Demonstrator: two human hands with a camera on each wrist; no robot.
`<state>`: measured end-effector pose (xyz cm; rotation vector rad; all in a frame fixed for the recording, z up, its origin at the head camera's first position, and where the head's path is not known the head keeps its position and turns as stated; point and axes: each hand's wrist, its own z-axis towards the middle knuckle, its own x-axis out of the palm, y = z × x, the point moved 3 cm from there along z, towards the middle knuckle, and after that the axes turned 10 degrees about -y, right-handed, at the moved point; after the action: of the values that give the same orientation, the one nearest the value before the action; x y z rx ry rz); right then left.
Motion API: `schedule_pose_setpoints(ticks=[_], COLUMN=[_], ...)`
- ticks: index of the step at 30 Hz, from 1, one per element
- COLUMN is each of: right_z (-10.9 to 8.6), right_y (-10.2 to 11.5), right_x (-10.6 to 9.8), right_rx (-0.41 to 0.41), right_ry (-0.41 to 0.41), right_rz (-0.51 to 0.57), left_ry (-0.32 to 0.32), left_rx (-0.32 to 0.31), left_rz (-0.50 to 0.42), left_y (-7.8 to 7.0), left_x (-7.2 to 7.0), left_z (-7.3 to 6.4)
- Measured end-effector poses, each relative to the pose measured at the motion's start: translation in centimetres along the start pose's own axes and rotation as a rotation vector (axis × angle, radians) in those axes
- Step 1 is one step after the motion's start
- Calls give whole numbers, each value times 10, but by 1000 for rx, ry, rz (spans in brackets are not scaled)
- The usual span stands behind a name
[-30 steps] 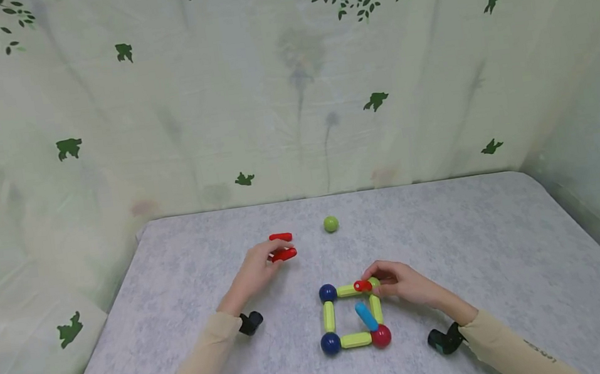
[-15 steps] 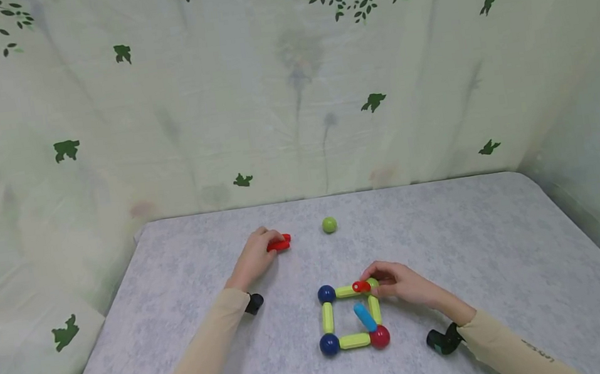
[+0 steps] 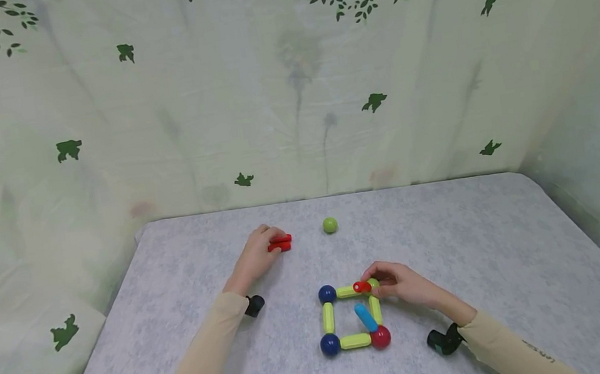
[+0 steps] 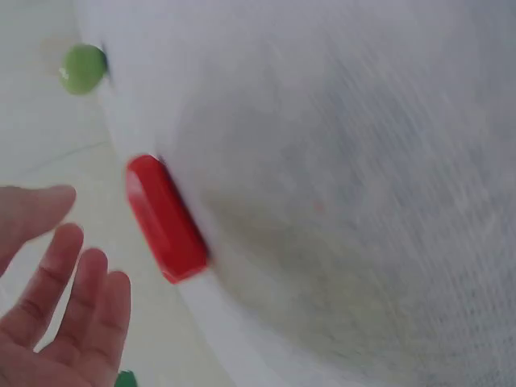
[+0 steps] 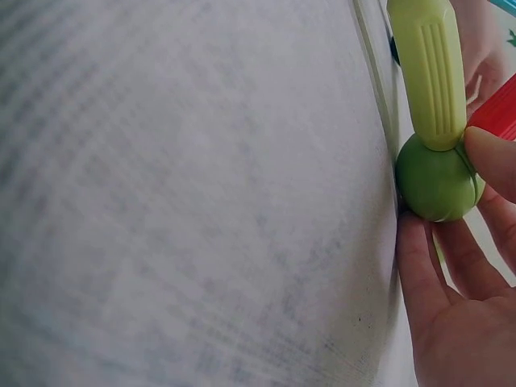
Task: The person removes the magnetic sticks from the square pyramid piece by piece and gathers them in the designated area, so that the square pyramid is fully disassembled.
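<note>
My left hand (image 3: 257, 257) reaches over two red magnetic rods (image 3: 281, 247) lying side by side at the back of the table. In the left wrist view, its thumb and fingers (image 4: 105, 322) are apart beside a red rod (image 4: 167, 218), with nothing between them. My right hand (image 3: 400, 281) holds the green ball (image 5: 439, 179) at the far right corner of a square frame, thumb on one side and fingers on the other. A red rod (image 3: 361, 287) sticks out from that ball. A blue rod (image 3: 365, 317) slants up from the red ball (image 3: 380, 337).
Yellow-green rods (image 3: 356, 341) form the sides of the frame, with dark blue balls (image 3: 330, 345) at its left corners. A loose green ball (image 3: 330, 225) sits near the back edge of the table (image 3: 453, 224). A leaf-patterned curtain (image 3: 264, 90) hangs behind.
My left hand moved back and slightly left, bringing the nearer red rod beside the farther one. My right hand and the frame stayed in place.
</note>
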<state>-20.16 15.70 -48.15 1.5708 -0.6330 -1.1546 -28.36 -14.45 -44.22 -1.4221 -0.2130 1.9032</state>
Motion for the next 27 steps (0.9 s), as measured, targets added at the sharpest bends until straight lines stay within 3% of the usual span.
schedule_pose_setpoints(ticks=[3, 8, 11, 17, 20, 27], right_z=[-1, -2, -2, -1, -1, -1], right_y=[1, 0, -1, -2, -2, -2], right_x=[-1, -4, -5, -7, -8, -9], right_rx=[-6, 9, 28, -8, -13, -4], right_ry=[-14, -41, -39, -19, -15, -3], right_rz=[-11, -17, -7, 9, 20, 20], left_ry=[32, 162, 248, 400, 436, 426], left_rx=[62, 139, 143, 142, 138, 144], left_rz=[-104, -290, -371, -466, -486, -506], left_y=[-14, -39, -57, -89, -100, -113], left_x=[0, 9, 17, 40, 50, 62], left_z=[-3, -13, -20, -29, -32, -32])
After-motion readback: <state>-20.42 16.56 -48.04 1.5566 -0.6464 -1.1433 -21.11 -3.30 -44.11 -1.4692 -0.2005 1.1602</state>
